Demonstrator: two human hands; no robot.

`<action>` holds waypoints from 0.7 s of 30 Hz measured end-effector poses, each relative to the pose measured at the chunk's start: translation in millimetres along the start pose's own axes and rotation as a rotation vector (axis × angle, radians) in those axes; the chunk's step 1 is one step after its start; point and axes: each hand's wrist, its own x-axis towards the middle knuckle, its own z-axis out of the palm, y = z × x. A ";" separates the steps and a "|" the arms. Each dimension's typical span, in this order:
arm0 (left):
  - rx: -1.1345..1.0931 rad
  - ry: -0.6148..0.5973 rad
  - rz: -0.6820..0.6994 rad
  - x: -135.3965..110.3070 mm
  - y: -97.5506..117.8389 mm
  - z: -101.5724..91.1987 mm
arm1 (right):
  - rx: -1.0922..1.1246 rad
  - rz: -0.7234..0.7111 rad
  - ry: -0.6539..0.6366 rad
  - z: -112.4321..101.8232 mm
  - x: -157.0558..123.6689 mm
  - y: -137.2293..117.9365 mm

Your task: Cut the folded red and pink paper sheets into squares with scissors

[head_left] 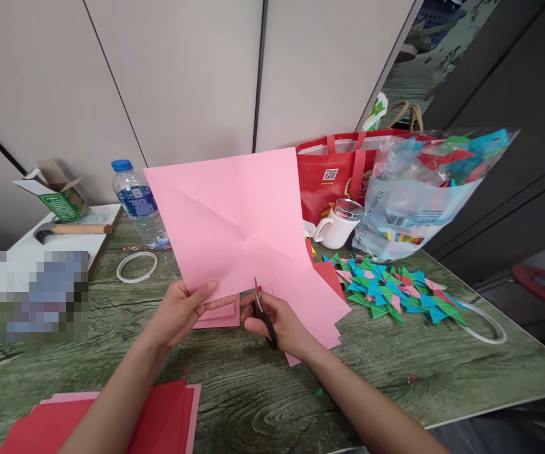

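A large pink sheet of paper with faint crease lines stands raised over the table. My left hand pinches its lower left edge, thumb in front. In my right hand is a pair of scissors with black handles, its blades pointing up at the sheet's lower edge, where a cut seems to run. Behind and below the hands lie smaller pink paper pieces. More pink paper with pointed corners spreads to the right of the scissors.
Red and pink sheets lie front left. A water bottle, tape ring, hammer-like tool and green box sit left. Rightward are a white mug, red bag, plastic bag and folded paper pieces.
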 end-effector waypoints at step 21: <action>0.027 -0.025 0.042 1.2 -0.5 -1.0 | 0.018 -0.003 -0.006 0.4 -1.2 4.6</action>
